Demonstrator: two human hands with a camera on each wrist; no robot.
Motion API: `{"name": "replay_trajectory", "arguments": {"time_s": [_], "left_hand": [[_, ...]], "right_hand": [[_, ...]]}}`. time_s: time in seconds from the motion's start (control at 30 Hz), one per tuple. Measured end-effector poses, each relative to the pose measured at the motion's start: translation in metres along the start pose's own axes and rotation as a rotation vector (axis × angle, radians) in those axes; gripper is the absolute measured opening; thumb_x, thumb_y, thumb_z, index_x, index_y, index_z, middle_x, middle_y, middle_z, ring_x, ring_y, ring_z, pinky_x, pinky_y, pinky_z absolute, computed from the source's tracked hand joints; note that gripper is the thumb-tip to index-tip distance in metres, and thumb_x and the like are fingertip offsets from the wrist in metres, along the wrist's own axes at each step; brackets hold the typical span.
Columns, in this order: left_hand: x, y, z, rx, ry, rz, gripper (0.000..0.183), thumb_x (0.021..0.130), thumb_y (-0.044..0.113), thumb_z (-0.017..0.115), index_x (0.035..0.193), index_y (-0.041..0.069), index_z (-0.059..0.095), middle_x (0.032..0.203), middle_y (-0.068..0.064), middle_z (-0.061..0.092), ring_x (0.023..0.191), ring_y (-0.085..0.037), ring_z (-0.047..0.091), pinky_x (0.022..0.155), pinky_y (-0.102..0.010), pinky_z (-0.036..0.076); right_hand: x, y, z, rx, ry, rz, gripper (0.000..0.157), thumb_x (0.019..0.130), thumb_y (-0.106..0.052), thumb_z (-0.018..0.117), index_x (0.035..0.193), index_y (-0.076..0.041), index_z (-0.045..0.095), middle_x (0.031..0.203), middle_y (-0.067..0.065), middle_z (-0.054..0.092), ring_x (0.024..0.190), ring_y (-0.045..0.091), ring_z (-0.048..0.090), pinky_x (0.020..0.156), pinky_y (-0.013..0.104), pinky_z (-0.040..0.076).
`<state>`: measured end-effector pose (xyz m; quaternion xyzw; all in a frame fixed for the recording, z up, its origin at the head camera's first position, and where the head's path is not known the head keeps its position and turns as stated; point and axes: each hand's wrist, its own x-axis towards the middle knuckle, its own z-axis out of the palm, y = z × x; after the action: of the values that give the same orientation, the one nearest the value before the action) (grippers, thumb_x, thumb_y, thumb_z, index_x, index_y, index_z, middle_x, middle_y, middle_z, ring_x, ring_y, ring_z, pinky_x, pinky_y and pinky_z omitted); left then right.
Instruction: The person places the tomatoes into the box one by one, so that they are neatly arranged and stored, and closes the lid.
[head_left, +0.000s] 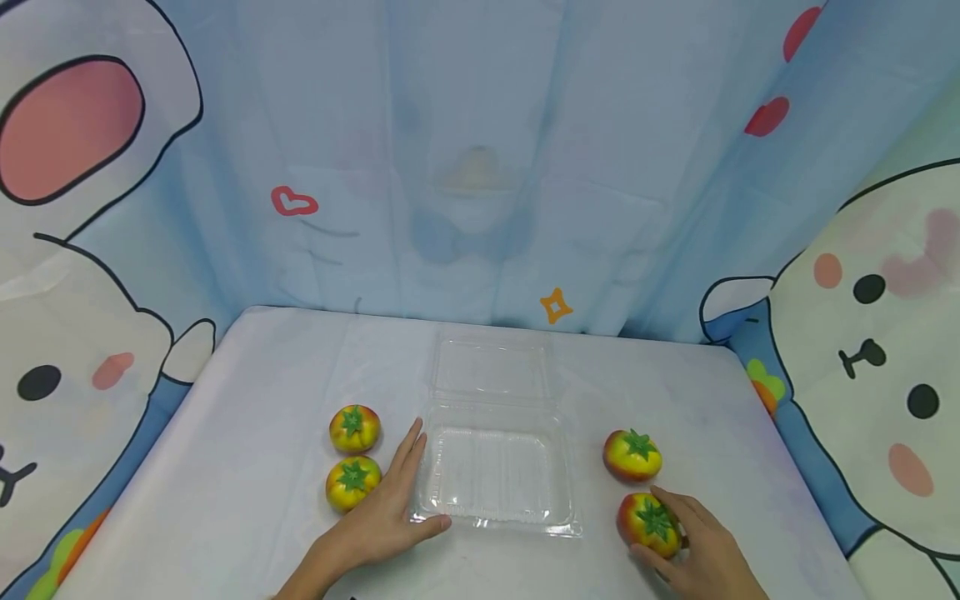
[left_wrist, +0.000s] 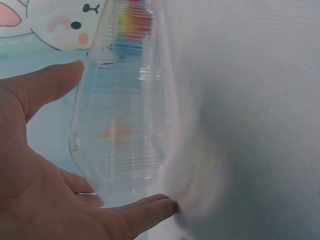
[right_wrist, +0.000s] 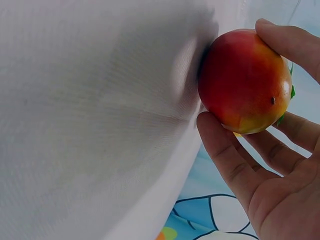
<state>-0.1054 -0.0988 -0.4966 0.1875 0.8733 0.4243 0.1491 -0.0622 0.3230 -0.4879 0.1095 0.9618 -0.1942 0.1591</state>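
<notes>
A clear plastic clamshell container (head_left: pixel 491 475) lies on the table with its lid (head_left: pixel 491 367) folded back. My left hand (head_left: pixel 382 508) is beside the container's left edge, fingers extended and thumb apart near its front corner; whether it touches is hard to tell. On the right, my right hand (head_left: pixel 705 542) holds a red-and-yellow tomato (head_left: pixel 648 525) with a green leafy top between thumb and fingers. The right wrist view shows this tomato (right_wrist: pixel 245 82) low by the white cloth. Just behind it sits another tomato (head_left: pixel 632 456).
Two more tomatoes, a rear one (head_left: pixel 355 428) and a front one (head_left: pixel 352 483), sit left of the container, close to my left hand. A white cloth (head_left: pixel 247 467) covers the table. Behind it hangs a blue curtain (head_left: pixel 480 167) printed with cartoon animals.
</notes>
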Motion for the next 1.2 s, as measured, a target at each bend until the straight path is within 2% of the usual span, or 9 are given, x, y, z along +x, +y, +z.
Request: {"name": "replay_trajectory", "arguments": {"time_s": [0.17, 0.37, 0.6, 0.93, 1.2], "left_hand": [[0.000, 0.000, 0.001, 0.003, 0.005, 0.002, 0.116, 0.092, 0.053, 0.077, 0.171, 0.008, 0.005, 0.181, 0.000, -0.012, 0.168, -0.033, 0.012, 0.127, -0.062, 0.033], [-0.002, 0.000, -0.001, 0.004, 0.003, -0.003, 0.116, 0.093, 0.055, 0.076, 0.171, 0.008, 0.004, 0.181, 0.000, -0.013, 0.168, -0.033, 0.011, 0.128, -0.062, 0.033], [-0.001, -0.001, 0.000, 0.014, 0.011, 0.004, 0.116, 0.092, 0.055, 0.076, 0.171, 0.007, 0.005, 0.181, 0.001, -0.012, 0.167, -0.032, 0.014, 0.127, -0.060, 0.035], [0.000, 0.001, 0.003, -0.007, 0.045, -0.003, 0.115, 0.089, 0.045, 0.082, 0.170, 0.005, 0.012, 0.182, 0.000, -0.006, 0.167, -0.032, 0.016, 0.126, -0.060, 0.037], [0.004, 0.003, 0.005, 0.006, 0.065, -0.003, 0.114, 0.087, 0.044, 0.083, 0.170, 0.004, 0.015, 0.182, -0.001, -0.002, 0.165, -0.035, 0.022, 0.124, -0.059, 0.041]], "right_hand": [[0.001, 0.002, 0.001, 0.005, 0.000, 0.021, 0.112, 0.072, -0.063, 0.090, 0.152, 0.001, 0.045, 0.146, 0.033, 0.053, 0.115, 0.044, 0.060, 0.099, 0.065, 0.057], [0.001, 0.002, 0.002, 0.025, 0.017, 0.009, 0.107, 0.073, -0.060, 0.090, 0.151, -0.002, 0.046, 0.145, 0.030, 0.055, 0.113, 0.037, 0.060, 0.096, 0.058, 0.061], [-0.001, 0.001, -0.003, 0.047, 0.017, -0.005, 0.106, 0.074, -0.063, 0.088, 0.152, -0.004, 0.046, 0.146, 0.027, 0.056, 0.111, 0.034, 0.062, 0.094, 0.054, 0.063], [-0.003, -0.006, -0.009, 0.040, 0.059, -0.095, 0.098, 0.078, -0.059, 0.088, 0.149, -0.004, 0.050, 0.147, 0.026, 0.058, 0.115, 0.035, 0.062, 0.095, 0.055, 0.063], [-0.002, -0.011, -0.014, 0.039, 0.060, -0.125, 0.096, 0.080, -0.055, 0.089, 0.152, -0.006, 0.049, 0.148, 0.025, 0.056, 0.119, 0.038, 0.060, 0.096, 0.053, 0.064]]}}
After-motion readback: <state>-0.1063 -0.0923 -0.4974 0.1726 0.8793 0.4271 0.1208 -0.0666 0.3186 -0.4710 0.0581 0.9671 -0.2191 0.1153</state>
